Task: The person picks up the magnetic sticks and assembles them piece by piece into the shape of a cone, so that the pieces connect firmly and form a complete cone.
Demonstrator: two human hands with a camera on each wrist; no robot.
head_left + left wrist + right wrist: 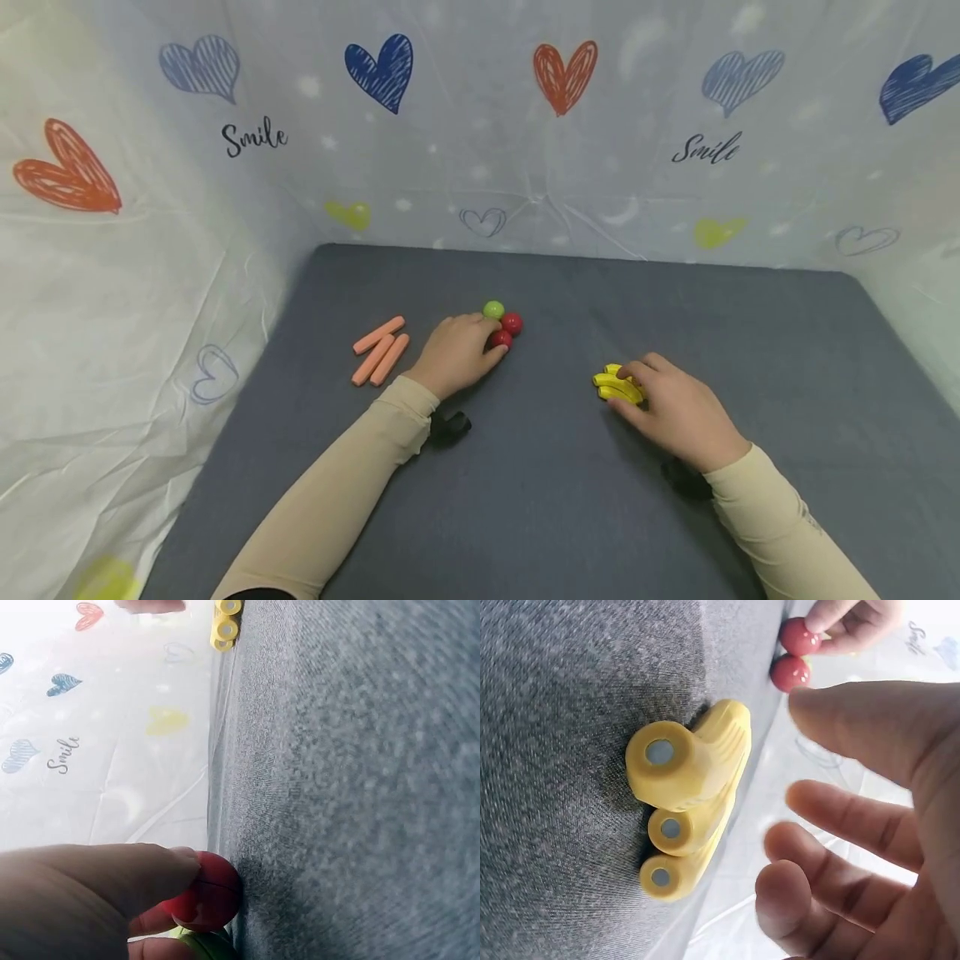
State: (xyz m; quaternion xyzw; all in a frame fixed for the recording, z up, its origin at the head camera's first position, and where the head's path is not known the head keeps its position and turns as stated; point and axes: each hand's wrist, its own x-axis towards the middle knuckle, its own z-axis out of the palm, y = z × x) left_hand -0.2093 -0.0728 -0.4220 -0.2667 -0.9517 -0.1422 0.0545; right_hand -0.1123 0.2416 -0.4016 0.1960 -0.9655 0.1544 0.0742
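Grey mat (pixel 570 500) fills the lower two thirds of the head view, walled by a white heart-print sheet (pixel 480 150) along the back edge and both sides. All objects sit mid-mat, well apart from every edge; wide bare mat at the lower centre and the right of the frame, and a bare strip between the objects and the back edge. Left hand (pixel 455 354) sits centre-left, fingers curled around a cluster of balls: a red ball (pixel 501 339) is pinched at the fingertips, second red ball (pixel 512 322) touching it just behind, green ball (pixel 492 310) touching at the top of the cluster. Left wrist view confirms thumb and a finger on the red ball (pixel 206 892), which rests on the mat. Three orange sticks (pixel 380 351) lie side by side, slanted, just left of that hand, not touched. Right hand (pixel 678 412) is centre-right, over a yellow toy banana bunch (pixel 617 385) lying flat on the mat. In the head view fingers drape over the bunch's right side and look to be touching it; right wrist view shows fingers (pixel 832 810) loosely spread and slightly bent, with a gap to the bunch (pixel 690 795). So not clamped: relaxed, contact at most. The two hands are well apart with bare mat between them.
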